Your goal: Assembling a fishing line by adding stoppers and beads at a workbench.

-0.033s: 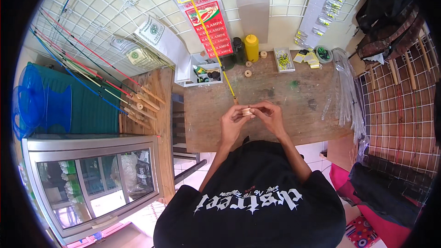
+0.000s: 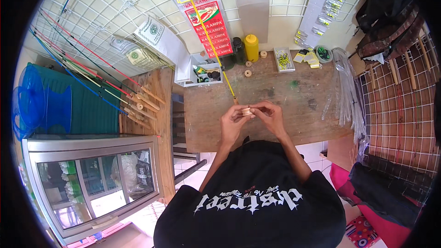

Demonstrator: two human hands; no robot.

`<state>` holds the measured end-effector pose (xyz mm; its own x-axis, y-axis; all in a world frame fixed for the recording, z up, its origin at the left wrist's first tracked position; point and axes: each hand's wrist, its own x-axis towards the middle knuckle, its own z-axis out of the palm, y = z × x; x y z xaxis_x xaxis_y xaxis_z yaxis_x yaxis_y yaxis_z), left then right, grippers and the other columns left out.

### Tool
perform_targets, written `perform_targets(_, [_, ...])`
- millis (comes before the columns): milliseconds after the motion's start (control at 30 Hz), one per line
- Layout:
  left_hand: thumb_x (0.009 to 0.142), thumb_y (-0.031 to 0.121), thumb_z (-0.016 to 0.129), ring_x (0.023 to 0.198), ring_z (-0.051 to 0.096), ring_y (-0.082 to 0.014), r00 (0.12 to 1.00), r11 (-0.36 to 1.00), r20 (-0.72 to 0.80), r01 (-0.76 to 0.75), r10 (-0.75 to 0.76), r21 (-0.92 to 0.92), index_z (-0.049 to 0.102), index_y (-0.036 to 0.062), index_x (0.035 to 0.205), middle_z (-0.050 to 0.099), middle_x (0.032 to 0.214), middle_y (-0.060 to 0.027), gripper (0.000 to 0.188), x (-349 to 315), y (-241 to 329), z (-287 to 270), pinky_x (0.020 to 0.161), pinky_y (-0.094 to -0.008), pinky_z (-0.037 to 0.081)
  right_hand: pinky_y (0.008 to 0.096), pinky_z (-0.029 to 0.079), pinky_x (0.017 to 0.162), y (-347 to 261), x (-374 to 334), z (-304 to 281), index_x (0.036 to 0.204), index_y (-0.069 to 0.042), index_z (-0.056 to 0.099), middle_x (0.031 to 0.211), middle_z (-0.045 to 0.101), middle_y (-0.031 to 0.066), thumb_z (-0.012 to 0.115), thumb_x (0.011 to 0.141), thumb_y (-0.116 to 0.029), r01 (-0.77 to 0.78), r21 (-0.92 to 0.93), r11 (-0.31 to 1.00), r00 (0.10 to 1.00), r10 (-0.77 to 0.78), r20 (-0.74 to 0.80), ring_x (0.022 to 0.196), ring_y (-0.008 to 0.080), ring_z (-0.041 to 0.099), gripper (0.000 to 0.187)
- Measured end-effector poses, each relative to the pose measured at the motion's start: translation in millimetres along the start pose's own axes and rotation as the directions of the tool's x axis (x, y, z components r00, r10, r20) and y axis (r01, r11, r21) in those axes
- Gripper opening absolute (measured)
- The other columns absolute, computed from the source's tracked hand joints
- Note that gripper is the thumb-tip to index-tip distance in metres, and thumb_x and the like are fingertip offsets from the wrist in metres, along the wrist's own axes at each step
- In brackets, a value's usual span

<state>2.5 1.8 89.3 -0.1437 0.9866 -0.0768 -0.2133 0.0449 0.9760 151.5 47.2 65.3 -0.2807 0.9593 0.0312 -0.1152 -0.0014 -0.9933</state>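
Both my hands meet above the near middle of the wooden table and pinch a small pale wooden spool (image 2: 247,111). My left hand (image 2: 232,121) is closed on its left side, with the thumb underneath. From the right, my right hand (image 2: 271,116) grips the same spool with bent fingers, covering part of it. Just beyond my fingers is the wooden handle (image 2: 236,101) of a thin yellow fishing rod (image 2: 228,81), which slants up against the wall grid. Whether the handle touches my left hand I cannot tell.
On the wooden table (image 2: 294,103) lie a few loose wooden spools (image 2: 248,73). Behind them stand a yellow squeeze bottle (image 2: 251,48), a white parts box (image 2: 198,79) and a small tray (image 2: 284,60). More rods (image 2: 138,105) rest at the left beside a glass cabinet (image 2: 94,179). Clear plastic sleeves (image 2: 343,92) hang at the right.
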Motion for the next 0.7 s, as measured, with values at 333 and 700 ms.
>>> perform_targets(333, [0.077, -0.013, 0.068, 0.088, 0.065, -0.0164, 0.997, 0.994, 0.007, -0.078, 0.078, 0.074, 0.058, -0.0050, 0.106, 0.066, 0.099, -0.0130, 0.032, -0.8, 3.9, 5.9, 0.080, -0.0266, 0.053, 0.0243, 0.046, 0.069, -36.0, -7.5, -8.0, 0.093, -0.001, 0.069, 0.085, 0.067, 0.0044, 0.067, 0.081, 0.000, 0.108, -0.151, 0.983, 0.994, -0.108, 0.007, 0.075, 0.0096, 0.058, 0.013])
perform_targets(700, [0.075, -0.015, 0.068, 0.095, 0.065, -0.0210, 0.999, 0.998, -0.007, -0.047, 0.046, -0.049, 0.055, -0.0047, 0.105, 0.065, 0.102, -0.0156, 0.035, -1.2, 10.1, 8.9, 0.081, -0.0301, 0.054, 0.0240, 0.045, 0.070, -43.4, -9.8, -11.3, 0.096, -0.001, 0.068, 0.086, 0.067, 0.0040, 0.067, 0.082, -0.002, 0.127, -0.123, 0.984, 0.992, -0.127, 0.002, 0.075, 0.0091, 0.057, 0.014])
